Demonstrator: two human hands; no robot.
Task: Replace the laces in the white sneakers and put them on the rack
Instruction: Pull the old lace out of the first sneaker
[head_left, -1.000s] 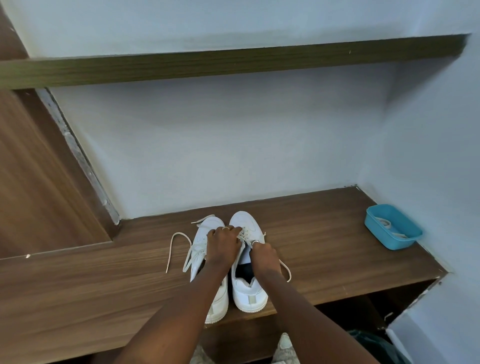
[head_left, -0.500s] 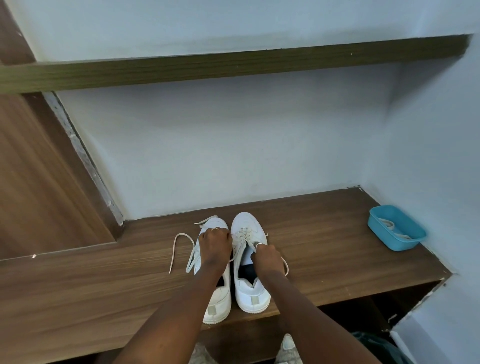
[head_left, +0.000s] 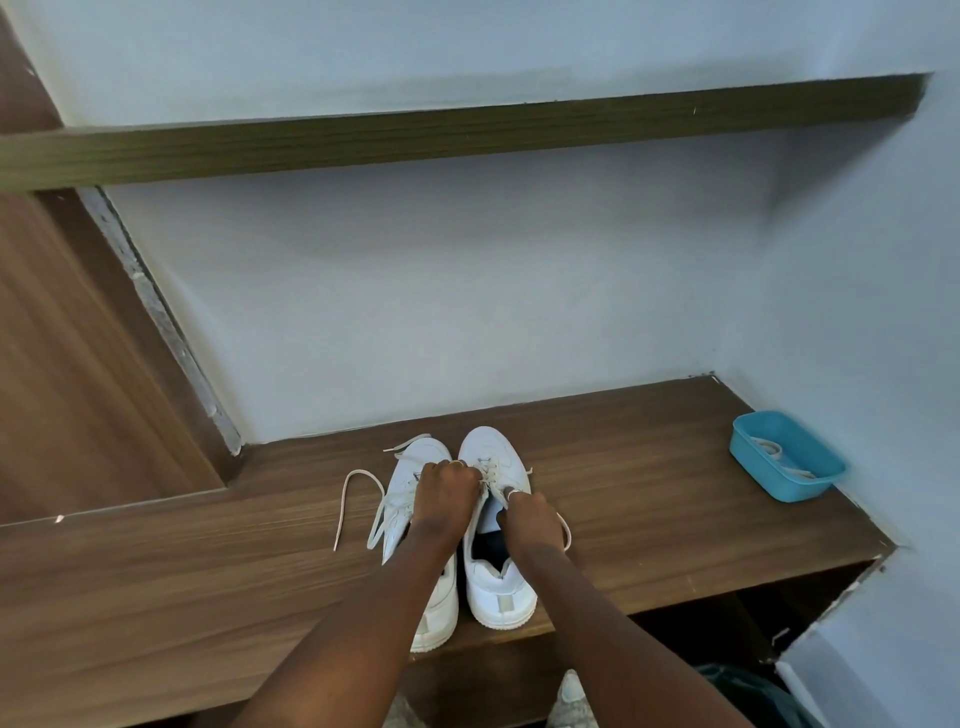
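Fingers of the left hand (head_left: 447, 488) and right hand (head_left: 530, 514) are curled on the lace (head_left: 491, 470) of the right white sneaker (head_left: 496, 587), standing beside the left white sneaker (head_left: 408, 480) at the wooden shelf's (head_left: 649, 493) near edge — an uneven tug could unbalance the lace ends or drag the shoe off.

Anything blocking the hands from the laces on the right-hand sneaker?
Nothing visible does. The left hand and right hand both grip the lace on the right-hand sneaker; the left hand reaches over the left-hand sneaker. The blue tray sits well off to the right.
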